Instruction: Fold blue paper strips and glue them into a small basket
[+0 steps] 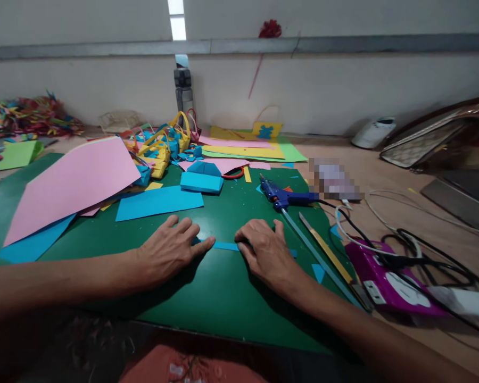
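Observation:
A narrow blue paper strip [225, 246] lies across the green board [219, 303], running between my two hands. My left hand [171, 247] presses on its left end with thumb and fingertips. Over the right part of the strip, my right hand [263, 247] has thumb and forefinger pinched on it; a bit of blue shows beyond the fingers. Just past the hands are a folded blue paper box shape [201, 182] and a flat blue paper sheet [159, 202]. To the right rests a blue glue gun [281, 196] with a long glue stick in it.
A yellow-handled cutter [327, 249] lies beside the glue stick. A purple power strip [391, 282] with tangled cords stands at right. Pink sheets [75, 186] lie at left, and small yellow paper bags [159, 159] and stacked coloured paper [243, 151] at the back.

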`<state>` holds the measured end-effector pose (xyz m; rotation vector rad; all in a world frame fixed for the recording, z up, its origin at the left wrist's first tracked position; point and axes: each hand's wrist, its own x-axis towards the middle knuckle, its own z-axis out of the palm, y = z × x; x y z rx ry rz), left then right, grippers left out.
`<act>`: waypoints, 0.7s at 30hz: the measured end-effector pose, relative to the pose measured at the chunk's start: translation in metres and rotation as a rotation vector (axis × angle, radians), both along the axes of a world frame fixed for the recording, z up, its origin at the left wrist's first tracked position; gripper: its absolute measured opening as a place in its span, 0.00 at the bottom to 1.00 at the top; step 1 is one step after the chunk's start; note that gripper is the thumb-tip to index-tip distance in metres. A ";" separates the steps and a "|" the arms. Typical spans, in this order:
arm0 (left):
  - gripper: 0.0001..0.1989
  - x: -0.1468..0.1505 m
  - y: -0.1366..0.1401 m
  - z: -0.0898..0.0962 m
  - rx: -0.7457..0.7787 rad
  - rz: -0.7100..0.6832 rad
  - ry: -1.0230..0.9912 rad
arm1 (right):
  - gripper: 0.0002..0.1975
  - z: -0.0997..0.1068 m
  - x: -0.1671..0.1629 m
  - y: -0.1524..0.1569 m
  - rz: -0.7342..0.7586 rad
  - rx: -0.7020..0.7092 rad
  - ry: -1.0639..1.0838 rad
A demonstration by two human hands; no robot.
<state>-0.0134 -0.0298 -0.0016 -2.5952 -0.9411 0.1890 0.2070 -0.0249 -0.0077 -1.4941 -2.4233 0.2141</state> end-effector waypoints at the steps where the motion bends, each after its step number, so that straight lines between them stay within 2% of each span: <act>1: 0.22 -0.005 -0.001 -0.001 0.000 0.008 0.000 | 0.05 0.000 0.000 0.000 0.003 -0.005 0.005; 8: 0.23 -0.037 -0.009 -0.002 -0.009 0.071 0.001 | 0.05 -0.002 0.001 0.001 0.009 0.006 0.018; 12: 0.17 -0.046 -0.007 0.005 -0.004 0.122 -0.066 | 0.05 -0.001 0.000 0.001 0.005 0.005 0.010; 14: 0.16 -0.040 -0.005 0.007 0.019 0.102 -0.148 | 0.05 0.000 0.000 0.001 0.017 0.010 -0.002; 17: 0.15 -0.018 -0.004 0.001 0.019 -0.029 -0.281 | 0.06 -0.002 -0.003 0.000 0.034 0.064 -0.055; 21: 0.20 0.006 -0.004 -0.013 -0.133 -0.073 -0.303 | 0.11 -0.006 -0.004 -0.004 0.094 0.272 -0.214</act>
